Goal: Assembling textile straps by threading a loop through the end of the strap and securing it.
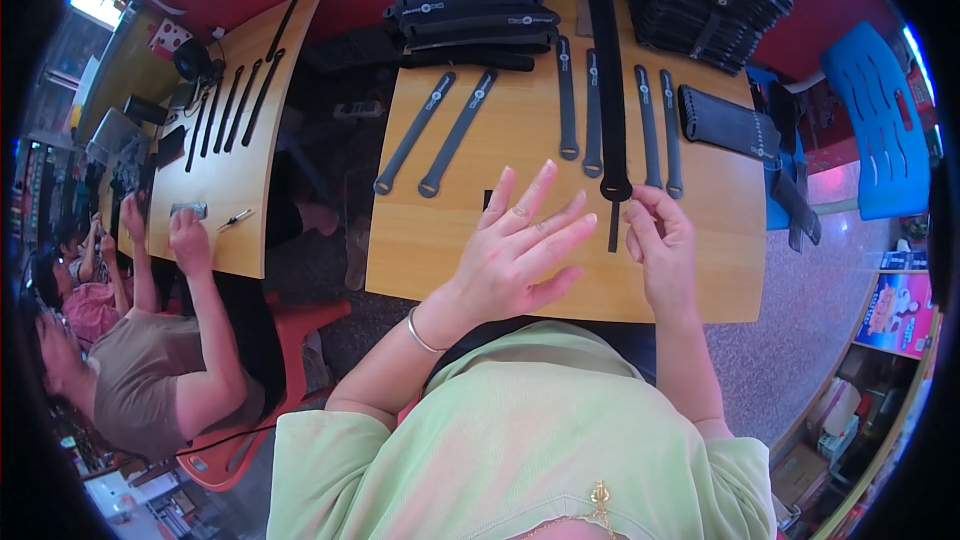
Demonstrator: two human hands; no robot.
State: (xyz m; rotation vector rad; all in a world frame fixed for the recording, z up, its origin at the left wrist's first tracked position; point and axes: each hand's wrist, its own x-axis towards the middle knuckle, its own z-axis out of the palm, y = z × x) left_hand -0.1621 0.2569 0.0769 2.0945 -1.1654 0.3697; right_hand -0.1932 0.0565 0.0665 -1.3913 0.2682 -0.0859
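Note:
A long black strap (607, 90) lies lengthwise over the wooden table (480, 270), its rounded end toward me and a narrow strip (613, 230) sticking out past it. My right hand (663, 240) pinches at that rounded end, thumb against fingers. Just left of the strip, my left hand (525, 250) hovers with fingers spread, holding nothing. Two grey straps (458, 135) with slotted ends lie at the left. Further grey straps (567, 100) flank the black one on both sides, each with a pale printed mark.
Stacked dark strap bundles (475, 25) sit at the back left, a tall dark pile (705, 5) at the back right. A grey bundle (728, 123) lies near the right edge. Beyond stands a blue chair (875, 130). Leftward, a person (170, 380) works at another table (240, 225).

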